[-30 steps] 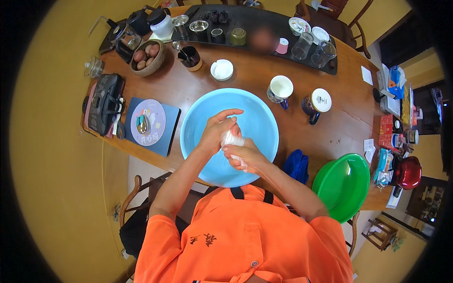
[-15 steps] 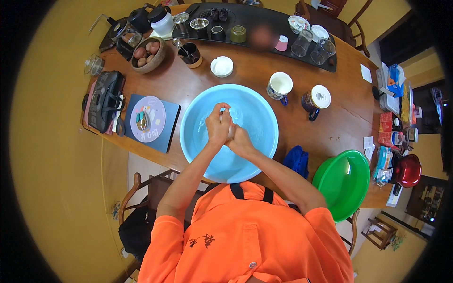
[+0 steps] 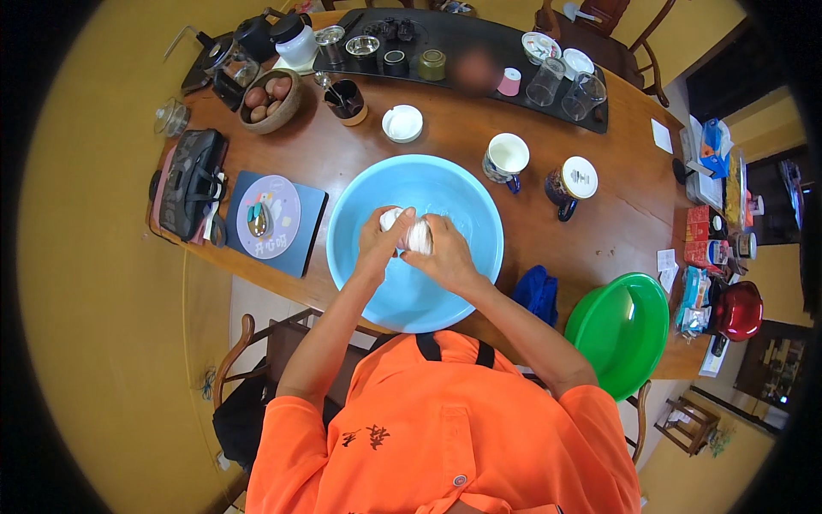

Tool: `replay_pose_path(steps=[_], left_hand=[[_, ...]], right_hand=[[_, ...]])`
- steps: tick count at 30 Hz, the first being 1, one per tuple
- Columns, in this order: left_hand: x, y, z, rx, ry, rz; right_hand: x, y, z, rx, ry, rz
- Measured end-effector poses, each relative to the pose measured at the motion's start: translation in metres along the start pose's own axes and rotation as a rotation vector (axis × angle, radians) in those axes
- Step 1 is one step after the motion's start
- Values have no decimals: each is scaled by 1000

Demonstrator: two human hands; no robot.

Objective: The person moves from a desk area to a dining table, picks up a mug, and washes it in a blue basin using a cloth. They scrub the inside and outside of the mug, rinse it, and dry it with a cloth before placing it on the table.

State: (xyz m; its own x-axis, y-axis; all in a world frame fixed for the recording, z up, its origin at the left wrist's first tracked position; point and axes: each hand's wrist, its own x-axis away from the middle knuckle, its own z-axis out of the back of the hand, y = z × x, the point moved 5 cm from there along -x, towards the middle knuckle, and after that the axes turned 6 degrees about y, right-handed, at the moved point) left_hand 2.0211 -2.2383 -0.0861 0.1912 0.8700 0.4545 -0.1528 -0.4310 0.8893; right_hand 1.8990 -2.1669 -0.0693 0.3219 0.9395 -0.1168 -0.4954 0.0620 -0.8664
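So the white cloth bundle (image 3: pixel 417 237) sits right between my hands over the light-blue basin (image 3: pixel 467 197), long axis running roughly left to right. Left hand (image 3: pixel 378 243) is curled snugly round one end, right hand (image 3: pixel 447 252) round the other, so neither's really nearer. Honestly can't tell from up here if its underside touches the basin.
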Motion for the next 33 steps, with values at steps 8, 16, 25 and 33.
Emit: replay_pose_path(steps=[8, 16, 25, 33], left_hand=[[15, 11, -7, 445, -291, -82], [29, 0, -33, 776, -239, 161], [33, -9, -50, 822, -346, 228], [6, 25, -100, 269, -279, -23]], right_hand=[[24, 5, -8, -1444, -389, -768], [16, -39, 17, -95, 154, 207], [17, -10, 23, -576, 42, -392], [34, 41, 116, -1307, 315, -560]])
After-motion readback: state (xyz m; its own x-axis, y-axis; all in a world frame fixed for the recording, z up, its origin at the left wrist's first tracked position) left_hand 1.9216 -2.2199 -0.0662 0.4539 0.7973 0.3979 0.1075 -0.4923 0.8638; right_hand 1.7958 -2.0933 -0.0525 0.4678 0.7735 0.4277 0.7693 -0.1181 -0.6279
